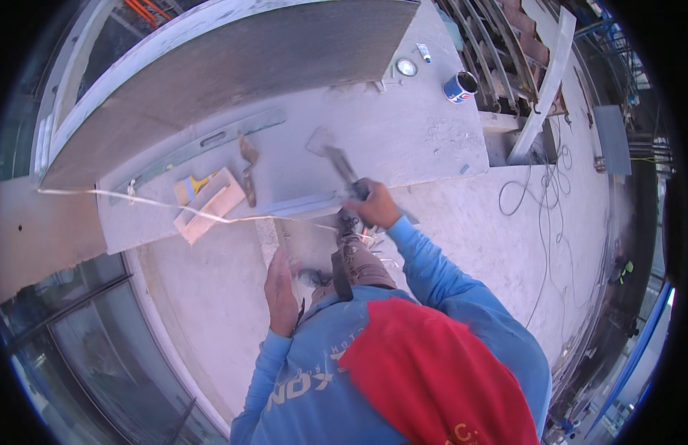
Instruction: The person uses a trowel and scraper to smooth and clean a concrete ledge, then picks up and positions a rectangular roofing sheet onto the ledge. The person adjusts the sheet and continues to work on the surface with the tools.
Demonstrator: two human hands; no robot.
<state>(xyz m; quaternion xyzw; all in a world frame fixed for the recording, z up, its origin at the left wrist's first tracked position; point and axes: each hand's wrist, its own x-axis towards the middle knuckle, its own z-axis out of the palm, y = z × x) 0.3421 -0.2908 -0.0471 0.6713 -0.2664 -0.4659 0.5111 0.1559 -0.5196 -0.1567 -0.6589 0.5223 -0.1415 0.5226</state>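
My right hand is closed around the dark handle of a tool with a flat grey blade. Motion blurs the blade, so its exact kind is unclear. It reaches over the dusty grey slab, beside a thin rectangular outline on the surface; whether it touches is hard to tell. Lower down, my left hand hangs by my leg, its fingers stretched out and holding nothing. A pale cord runs across the slab's near edge toward my feet.
A large upright panel stands along the far side. A long level, a brown tool, a pale trough-like piece, an open can, a round lid and a tube lie about. Cables loop at right.
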